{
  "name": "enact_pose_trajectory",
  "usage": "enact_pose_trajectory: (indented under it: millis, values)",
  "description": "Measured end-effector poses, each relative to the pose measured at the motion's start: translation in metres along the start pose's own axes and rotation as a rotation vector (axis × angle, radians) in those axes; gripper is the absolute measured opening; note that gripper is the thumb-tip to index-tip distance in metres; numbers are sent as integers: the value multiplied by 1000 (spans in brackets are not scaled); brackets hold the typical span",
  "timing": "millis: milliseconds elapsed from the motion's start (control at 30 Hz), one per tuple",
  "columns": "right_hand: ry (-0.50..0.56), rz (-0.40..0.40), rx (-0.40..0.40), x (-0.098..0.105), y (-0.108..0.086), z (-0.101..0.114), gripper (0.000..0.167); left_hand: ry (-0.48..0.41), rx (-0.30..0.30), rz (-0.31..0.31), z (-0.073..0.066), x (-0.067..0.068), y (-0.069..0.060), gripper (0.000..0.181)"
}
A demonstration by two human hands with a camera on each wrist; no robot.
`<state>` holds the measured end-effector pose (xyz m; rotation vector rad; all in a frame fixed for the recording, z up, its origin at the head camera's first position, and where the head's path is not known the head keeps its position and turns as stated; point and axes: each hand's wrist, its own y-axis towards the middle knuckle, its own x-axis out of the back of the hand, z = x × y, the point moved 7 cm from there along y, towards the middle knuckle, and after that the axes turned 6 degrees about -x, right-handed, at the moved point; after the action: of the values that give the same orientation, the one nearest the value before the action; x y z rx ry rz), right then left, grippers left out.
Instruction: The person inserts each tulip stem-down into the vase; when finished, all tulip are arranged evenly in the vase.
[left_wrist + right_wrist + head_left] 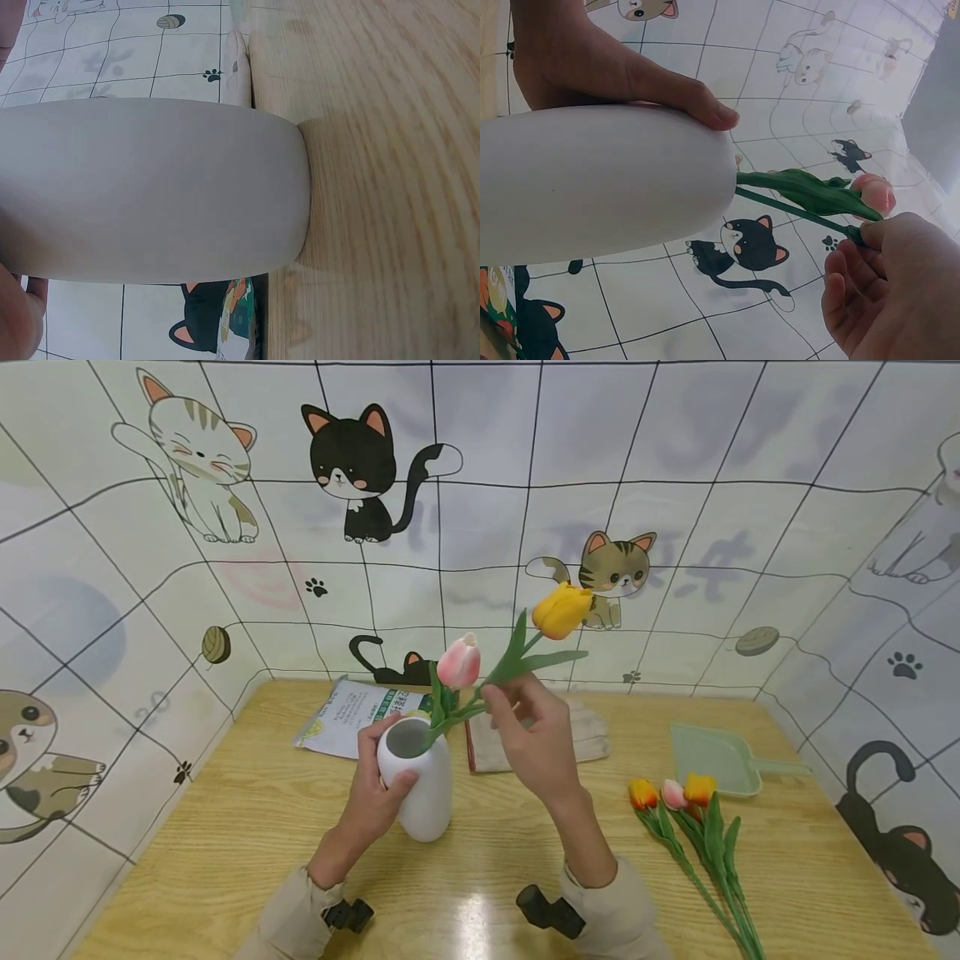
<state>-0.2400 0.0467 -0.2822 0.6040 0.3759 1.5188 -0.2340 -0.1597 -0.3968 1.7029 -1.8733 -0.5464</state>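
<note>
One white vase (427, 802) clamped in left grip (375, 797) | right grip (540, 752) pinches yellow tulip (561, 612) by stem | pink tulip (459, 662) at vase mouth

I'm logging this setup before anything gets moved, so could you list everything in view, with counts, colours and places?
vase: one, white, on table, in left hand
yellow tulip: one, stem in right hand, above vase
pink tulip: one, at vase mouth
loose tulips: at least three, orange and pink, table's right side
packet: one, white and green, back left
cloth: beige, red edge, back middle
dustpan: one, pale green, back right
table: one, light wood, below everything
backdrop: white, cat pictures, around table
sleeves: two, beige, on forearms
wrist devices: two, black, at the cuffs
left hand: one, around vase
right hand: one, pinching yellow tulip's stem
</note>
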Motion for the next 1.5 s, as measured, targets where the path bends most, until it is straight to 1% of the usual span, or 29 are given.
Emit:
enact_pose_trajectory:
  millis: [233,400,500,600,733,833,933,1067,1167,1400,1500]
  values:
    - [-55,64,9,-9,-1,-1,8,2,-2,-1,1,0,1,74]
    - [-105,111,-33,-17,-4,-6,11,0,1,4,1,-1,0,75]
    - [-123,153,-50,-23,-5,-9,13,7,3,4,2,0,-1,75]
    - [-140,209,-41,-30,-7,-9,12,16,-2,-3,2,0,-1,75]
    - [-245,287,-10,-41,-11,-9,3,19,-10,-10,1,0,-1,76]
    - [-347,350,-4,-49,-14,-12,11,24,-9,-7,1,0,-1,72]
    - [-393,393,-16,-56,-17,-13,9,28,-4,-2,0,-1,0,69]
    - [-409,402,-5,-60,-20,-10,5,24,1,-4,-2,-1,1,70]
    - [-413,407,17,-63,-21,-7,6,20,7,-7,-2,0,0,72]
    - [-422,426,57,-66,-24,-6,5,12,2,-13,0,1,0,65]
    - [-418,425,70,-64,-24,-6,9,13,-1,-8,1,0,0,63]
